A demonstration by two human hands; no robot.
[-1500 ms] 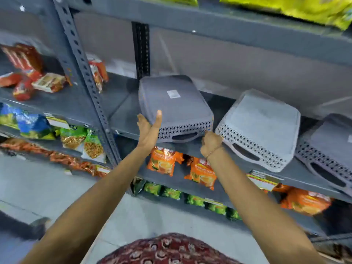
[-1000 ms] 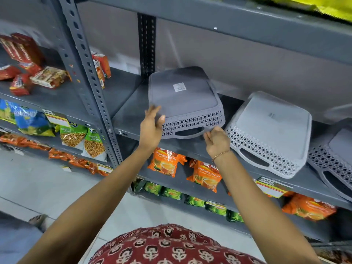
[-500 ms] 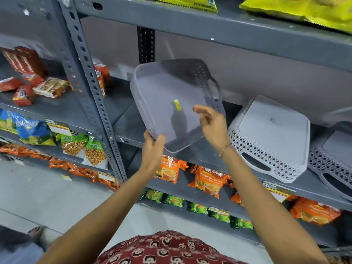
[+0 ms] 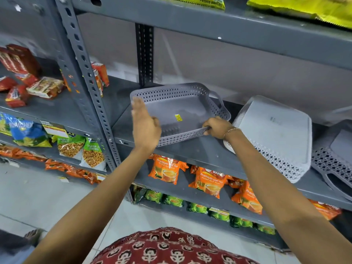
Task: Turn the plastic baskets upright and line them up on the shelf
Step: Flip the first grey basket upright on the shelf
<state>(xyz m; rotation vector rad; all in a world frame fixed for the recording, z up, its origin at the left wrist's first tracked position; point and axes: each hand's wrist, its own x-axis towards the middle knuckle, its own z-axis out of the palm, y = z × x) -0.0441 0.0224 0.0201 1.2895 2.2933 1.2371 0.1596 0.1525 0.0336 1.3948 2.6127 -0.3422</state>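
Note:
A dark grey plastic basket (image 4: pixel 182 107) rests upright on the grey shelf (image 4: pixel 198 151), with a yellow sticker on its floor. My right hand (image 4: pixel 216 127) grips its front right rim. At the front left corner my left hand (image 4: pixel 144 124) lies flat, fingers spread, against the basket's side. To the right a light grey basket (image 4: pixel 276 134) lies upside down and tilted. A third, dark grey basket (image 4: pixel 337 159) lies overturned at the far right, partly cut off by the frame.
A perforated steel upright (image 4: pixel 85 77) stands left of the basket. Snack packets (image 4: pixel 43 88) fill the left bay. Orange tea packets (image 4: pixel 167 171) hang on the shelf below. An upper shelf (image 4: pixel 228 25) with yellow bags overhangs closely.
The dark grey basket was upside down, then lifted and flipped over. Now it sits upright on the shelf. My left hand slid from under it to its left side.

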